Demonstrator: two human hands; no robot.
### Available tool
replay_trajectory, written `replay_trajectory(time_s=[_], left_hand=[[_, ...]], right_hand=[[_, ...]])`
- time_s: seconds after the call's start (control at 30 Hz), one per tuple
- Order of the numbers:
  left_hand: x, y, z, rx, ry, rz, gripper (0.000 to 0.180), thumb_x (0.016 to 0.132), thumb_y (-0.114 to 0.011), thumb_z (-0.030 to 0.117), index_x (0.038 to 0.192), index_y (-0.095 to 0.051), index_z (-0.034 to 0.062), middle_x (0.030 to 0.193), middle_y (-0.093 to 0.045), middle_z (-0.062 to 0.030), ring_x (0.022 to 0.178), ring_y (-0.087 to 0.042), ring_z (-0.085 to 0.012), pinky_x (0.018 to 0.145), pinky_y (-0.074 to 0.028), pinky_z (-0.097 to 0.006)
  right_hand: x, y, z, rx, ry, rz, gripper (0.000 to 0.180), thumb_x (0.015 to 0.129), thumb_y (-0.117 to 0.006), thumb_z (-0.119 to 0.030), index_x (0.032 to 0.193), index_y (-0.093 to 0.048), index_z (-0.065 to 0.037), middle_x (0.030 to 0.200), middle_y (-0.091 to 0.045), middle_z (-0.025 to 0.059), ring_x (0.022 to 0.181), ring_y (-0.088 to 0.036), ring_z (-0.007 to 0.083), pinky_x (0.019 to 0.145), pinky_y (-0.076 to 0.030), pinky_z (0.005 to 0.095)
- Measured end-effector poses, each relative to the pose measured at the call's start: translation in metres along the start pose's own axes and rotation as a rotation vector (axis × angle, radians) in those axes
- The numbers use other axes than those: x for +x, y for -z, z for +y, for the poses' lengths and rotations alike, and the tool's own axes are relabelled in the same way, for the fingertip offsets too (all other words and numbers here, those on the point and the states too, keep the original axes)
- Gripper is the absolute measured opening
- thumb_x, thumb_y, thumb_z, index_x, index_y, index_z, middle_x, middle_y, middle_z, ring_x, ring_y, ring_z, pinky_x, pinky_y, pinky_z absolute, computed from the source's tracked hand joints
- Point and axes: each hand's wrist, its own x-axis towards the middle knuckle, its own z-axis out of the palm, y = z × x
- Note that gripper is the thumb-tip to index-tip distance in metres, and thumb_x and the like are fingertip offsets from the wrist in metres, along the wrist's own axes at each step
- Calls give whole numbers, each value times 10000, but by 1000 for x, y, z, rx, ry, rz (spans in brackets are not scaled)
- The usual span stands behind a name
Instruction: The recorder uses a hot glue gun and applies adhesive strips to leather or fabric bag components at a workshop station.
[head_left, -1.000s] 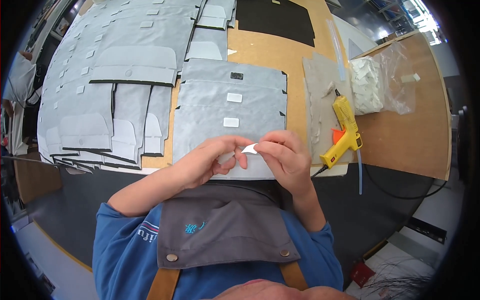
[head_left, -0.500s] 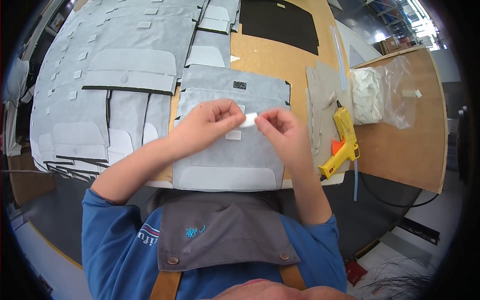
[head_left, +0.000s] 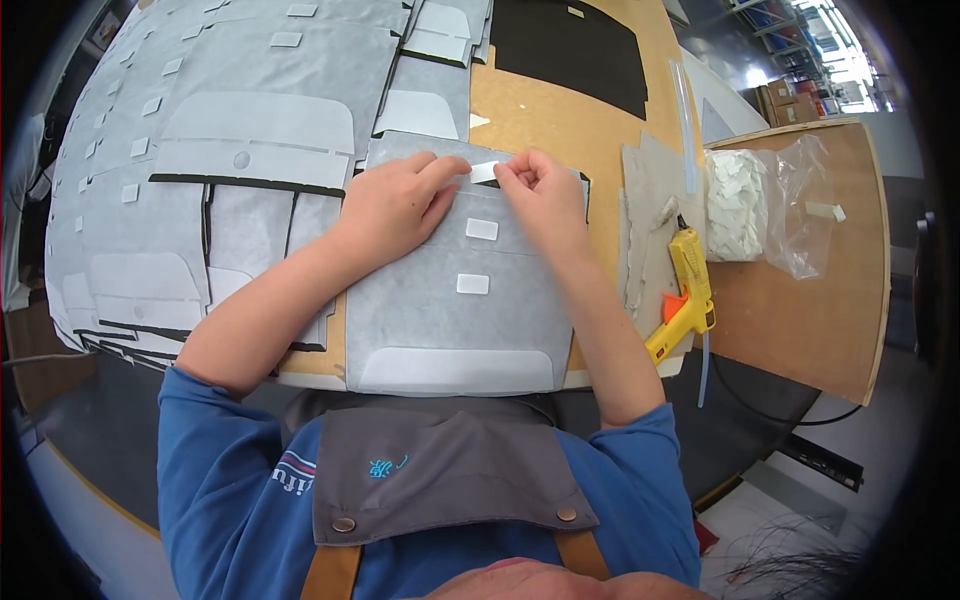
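Observation:
A grey felt-like panel (head_left: pixel 430 325) lies flat in front of me. Two small white rectangular patches, an upper one (head_left: pixel 481 229) and a lower one (head_left: pixel 473 285), sit along its middle. Near its far edge, a third white patch (head_left: pixel 484 173) lies over a dark spot on the panel. My right hand (head_left: pixel 545 203) pinches this patch's right end between thumb and fingers. My left hand (head_left: pixel 398 207) is closed, with its fingertips at the left end; the thumb's contact is hidden.
Stacked grey panels (head_left: pixel 290 75) with white patches cover the table's left. A black panel (head_left: pixel 570 55) lies at the back. On the right are a yellow glue gun (head_left: pixel 690 285) on cardboard (head_left: pixel 645 210) and a clear bag of white pieces (head_left: pixel 735 205).
Both hands have moved away from me with the white patch, from above the panel's middle to its far part. The patch now partly covers the dark spot.

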Motion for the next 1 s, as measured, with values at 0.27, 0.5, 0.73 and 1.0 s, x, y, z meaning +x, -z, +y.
replay_trajectory(time_s=[0.27,0.5,0.73,1.0], left_hand=[[-4,-4,1,115,-76,-46,298,887,-647,177,1172,-667,263,790,-561,-9,700,-634,-202,551,-508,-367],[-4,-4,-1,153,-90,-57,337,876,-653,174,1195,-671,282,777,-544,-1,695,-624,-185,550,-509,-347],[-4,-6,0,127,-73,-28,314,888,-642,187,1188,-663,278,772,-550,2,699,-630,-184,556,-513,-346],[-4,-5,0,172,-58,-75,311,890,-640,186,1186,-659,280,773,-557,4,697,-634,-181,554,-514,-345]], right_hand=[[-5,0,0,-13,-1,30,220,877,-717,-210,825,-639,-10,661,-605,-2,611,-517,64,575,-430,246],[-9,1,-7,-85,-10,47,193,844,-706,-223,810,-639,-46,672,-643,62,606,-608,194,589,-481,345],[-25,8,1,-157,148,100,227,885,-651,-159,1106,-646,-105,864,-605,62,711,-602,229,627,-485,360],[-48,10,8,-456,391,80,414,852,-606,-34,1218,-681,-212,854,-539,52,731,-596,251,645,-495,391]])
